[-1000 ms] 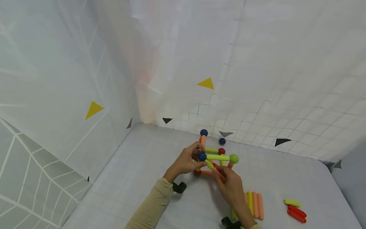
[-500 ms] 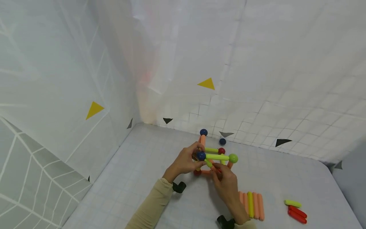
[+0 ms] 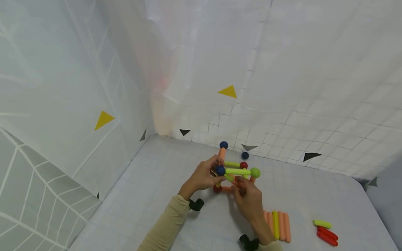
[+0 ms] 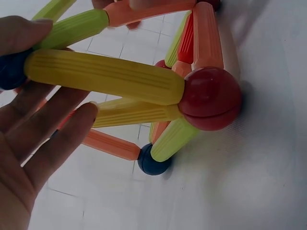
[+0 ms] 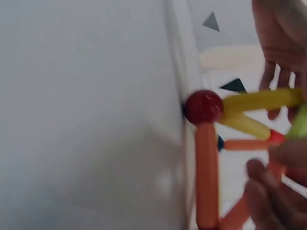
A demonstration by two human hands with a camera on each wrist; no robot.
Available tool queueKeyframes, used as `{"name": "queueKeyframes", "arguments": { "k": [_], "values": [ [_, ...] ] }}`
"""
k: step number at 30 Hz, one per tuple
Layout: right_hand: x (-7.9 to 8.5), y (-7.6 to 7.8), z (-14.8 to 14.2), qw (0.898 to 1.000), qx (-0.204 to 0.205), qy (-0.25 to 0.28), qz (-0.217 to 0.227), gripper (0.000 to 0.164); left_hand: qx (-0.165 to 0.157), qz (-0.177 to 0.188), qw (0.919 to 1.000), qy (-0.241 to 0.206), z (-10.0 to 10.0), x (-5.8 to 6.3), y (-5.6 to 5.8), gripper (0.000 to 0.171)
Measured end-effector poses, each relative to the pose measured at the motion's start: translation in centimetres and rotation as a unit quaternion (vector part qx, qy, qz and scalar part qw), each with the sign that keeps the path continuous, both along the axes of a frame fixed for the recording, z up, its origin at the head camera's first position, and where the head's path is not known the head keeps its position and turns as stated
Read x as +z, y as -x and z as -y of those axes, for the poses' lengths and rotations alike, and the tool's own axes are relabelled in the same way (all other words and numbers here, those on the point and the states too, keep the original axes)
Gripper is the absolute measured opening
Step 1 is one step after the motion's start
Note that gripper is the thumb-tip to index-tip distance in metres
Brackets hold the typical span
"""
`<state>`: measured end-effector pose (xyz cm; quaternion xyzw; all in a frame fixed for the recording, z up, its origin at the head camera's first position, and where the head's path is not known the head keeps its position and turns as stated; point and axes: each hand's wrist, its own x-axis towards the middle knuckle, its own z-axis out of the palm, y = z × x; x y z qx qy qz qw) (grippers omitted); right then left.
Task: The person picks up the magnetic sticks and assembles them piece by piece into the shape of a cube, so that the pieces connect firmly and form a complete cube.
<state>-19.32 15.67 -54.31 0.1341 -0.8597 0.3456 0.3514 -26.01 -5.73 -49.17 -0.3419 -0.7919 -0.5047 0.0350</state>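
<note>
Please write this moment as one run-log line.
left hand: grips stick frame near blue ball | right hand: pinches orange stick | stick row: on table

Pale surface (image 3: 301, 195): stick frame (image 3: 237, 171), row of 5 sticks (image 3: 276, 225), group of 3 (image 3: 327, 233).

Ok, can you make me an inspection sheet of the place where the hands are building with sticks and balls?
Surface: pale tabletop, faint grid lines.
Job's things: stick-and-ball frame, between the hands.
Clutter: row of orange and yellow sticks; farther right, red sticks and a lime stick.
Grippers: left hand grips the frame near a blue ball; right hand pinches an orange stick.
Cables: nothing seen.
Surroundings: pale walls with yellow triangles.
</note>
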Motion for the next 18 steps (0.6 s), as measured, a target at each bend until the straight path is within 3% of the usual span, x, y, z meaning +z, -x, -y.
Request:
{"name": "queueKeyframes", "arguments": {
  "k": [4, 7, 10, 13, 14, 16, 18],
  "values": [
    [0.4, -0.2, -2.1, 0.994, -0.045, 0.086, -0.057, 0.014, 0.009, -0.019, 0.9995, 0.025, 0.0, 0.0, 0.0, 0.048],
    [0.4, -0.2, -3.9, 0.979, -0.097, 0.17, -0.048, 0.014, 0.017, -0.028, 0.9984, 0.045, 0.1, 0.1, 0.0, 0.055],
    [0.1, 0.0, -5.1, 0.973, -0.088, 0.204, 0.066, 0.029, 0.025, -0.029, 0.9973, 0.063, 0.3, 0.0, 0.1, 0.066],
    [-0.6, 0.4, -5.5, 0.96, -0.02, 0.173, 0.218, 0.061, 0.027, -0.027, 0.9964, 0.076, 0.5, -0.1, 0.2, 0.076],
    [-0.9, 0.6, -5.6, 0.955, 0.001, 0.151, 0.253, 0.064, 0.025, -0.024, 0.9964, 0.077, 0.5, -0.2, 0.3, 0.079],
    [-1.4, 0.9, -5.5, 0.953, 0.034, 0.119, 0.276, 0.058, 0.024, -0.02, 0.9966, 0.076, 0.5, -0.3, 0.4, 0.08],
    [-1.9, 1.1, -5.3, 0.963, 0.035, 0.093, 0.249, 0.04, 0.032, -0.016, 0.9962, 0.079, 0.4, -0.3, 0.5, 0.079]
  ]
}}
